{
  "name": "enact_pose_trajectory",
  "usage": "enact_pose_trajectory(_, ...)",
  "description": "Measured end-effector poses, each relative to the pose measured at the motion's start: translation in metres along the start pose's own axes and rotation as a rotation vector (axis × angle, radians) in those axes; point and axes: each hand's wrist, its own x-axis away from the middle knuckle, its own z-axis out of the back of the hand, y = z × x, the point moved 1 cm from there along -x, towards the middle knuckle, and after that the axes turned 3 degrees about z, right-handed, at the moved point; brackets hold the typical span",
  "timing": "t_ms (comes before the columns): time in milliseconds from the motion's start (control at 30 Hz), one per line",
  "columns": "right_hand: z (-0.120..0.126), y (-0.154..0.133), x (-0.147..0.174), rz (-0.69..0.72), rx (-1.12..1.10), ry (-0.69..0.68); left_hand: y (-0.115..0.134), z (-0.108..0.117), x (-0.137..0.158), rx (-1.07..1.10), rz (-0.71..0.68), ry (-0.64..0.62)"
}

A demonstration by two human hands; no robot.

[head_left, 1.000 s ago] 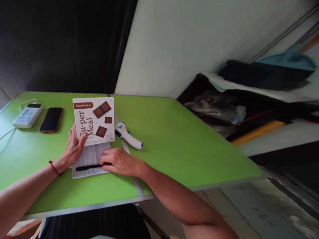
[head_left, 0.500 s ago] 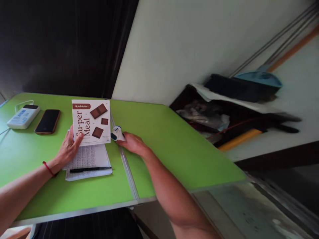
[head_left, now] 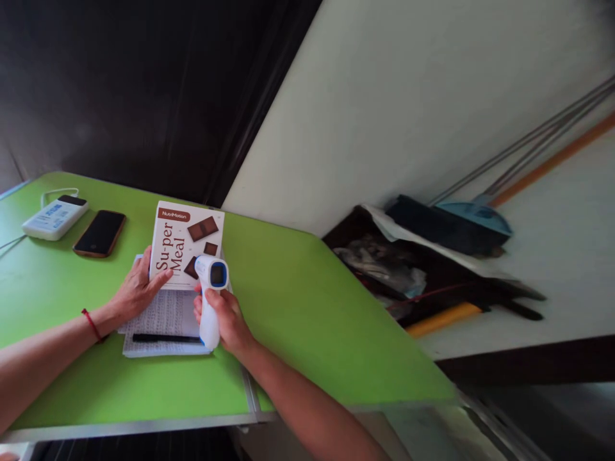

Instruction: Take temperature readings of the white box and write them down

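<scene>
My left hand (head_left: 137,286) grips a white box (head_left: 168,243) printed "Su-per Meal" with brown chocolate pieces, its thumb lying on the front face. In my right hand (head_left: 228,314) is a white and blue infrared thermometer (head_left: 209,314), its fingers wrapped round the handle. The thermometer is upright in front of the box's lower right corner and hides part of it; its small dark screen faces me. Whether it touches the box I cannot tell. Below the box lie sheets of paper (head_left: 166,314) covered in writing, with a black pen (head_left: 166,338) across them.
On the green table (head_left: 307,320), a dark phone (head_left: 100,233) and a white power bank (head_left: 55,218) with a cable lie at the left. Beyond the table's right edge are a blue dustpan (head_left: 478,216), a yellow bar (head_left: 444,319) and crumpled plastic (head_left: 379,266).
My right hand has turned the thermometer upright and brought it left, in front of the box. The box is slightly tilted now, still in my left hand. The view has shifted.
</scene>
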Motion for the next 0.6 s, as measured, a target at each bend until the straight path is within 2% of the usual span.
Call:
enact_pose_trajectory(167,0.0,0.005,-0.003,-0.009,0.038,-0.005,0.002,0.002,0.0,0.033,0.027,-0.017)
enact_pose_trajectory(300,0.001,0.007,-0.001,0.053,0.05,-0.008,0.001,0.003,0.0,0.064,0.023,-0.035)
enact_pose_trajectory(600,0.004,0.014,0.002,0.099,0.161,-0.062,-0.002,0.001,-0.003,0.044,0.011,-0.043)
